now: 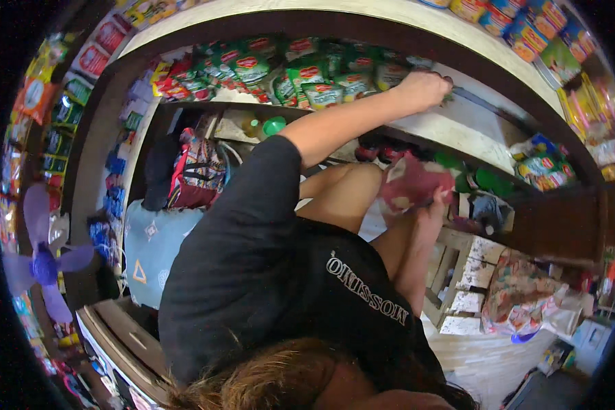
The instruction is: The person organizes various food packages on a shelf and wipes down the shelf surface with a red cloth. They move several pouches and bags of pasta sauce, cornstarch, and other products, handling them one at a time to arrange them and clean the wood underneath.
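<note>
My left hand [426, 91] reaches out over the upper shelf with its fingers curled in. Whether anything small is inside them is hidden. Close beside it on the left stand green Del Monte pouches [307, 77], packed along the shelf. A dark strip [492, 106] runs rightward from the hand along the shelf's bare stretch [471, 125]. Lower down, my right hand [438, 202] grips a red patterned cloth [417, 179], which hangs by my knees in front of the lower shelf.
A wooden slatted stool [471, 287] stands at the right, a patterned bag [517, 294] beside it. More pouches [546, 166] sit at the shelf's right end. At left are a purple fan [45, 264], a patterned backpack [200, 169] and a blue pillow [156, 246]. Cans [533, 31] line the top shelf.
</note>
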The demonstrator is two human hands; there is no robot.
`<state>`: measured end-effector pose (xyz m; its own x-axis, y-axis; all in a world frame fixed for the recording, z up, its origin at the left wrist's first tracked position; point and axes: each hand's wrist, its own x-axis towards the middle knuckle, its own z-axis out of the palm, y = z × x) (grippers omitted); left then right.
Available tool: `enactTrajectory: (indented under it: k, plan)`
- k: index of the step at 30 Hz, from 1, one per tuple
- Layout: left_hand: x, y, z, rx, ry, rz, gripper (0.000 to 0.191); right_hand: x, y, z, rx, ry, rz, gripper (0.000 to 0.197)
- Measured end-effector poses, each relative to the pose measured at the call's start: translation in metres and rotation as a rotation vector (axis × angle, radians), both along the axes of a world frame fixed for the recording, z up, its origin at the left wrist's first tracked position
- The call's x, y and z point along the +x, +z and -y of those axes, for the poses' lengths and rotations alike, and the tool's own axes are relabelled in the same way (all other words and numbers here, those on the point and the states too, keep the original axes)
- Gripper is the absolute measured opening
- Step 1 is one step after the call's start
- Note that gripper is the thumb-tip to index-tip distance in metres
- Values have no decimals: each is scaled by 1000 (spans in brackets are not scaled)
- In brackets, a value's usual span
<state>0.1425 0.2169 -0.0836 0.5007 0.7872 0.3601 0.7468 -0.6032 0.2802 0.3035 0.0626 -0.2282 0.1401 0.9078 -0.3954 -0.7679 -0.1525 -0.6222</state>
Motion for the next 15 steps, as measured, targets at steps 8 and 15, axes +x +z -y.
enactTrajectory:
  k: [8, 15]
  plan:
    - [47, 9, 84, -161, -214, 699, 22, -46, 113, -37, 685, -384, 827, 48]
    - [61, 36, 120, -566, -170, 911, 24, -26, 53, -16, 330, -9, 197, 56]
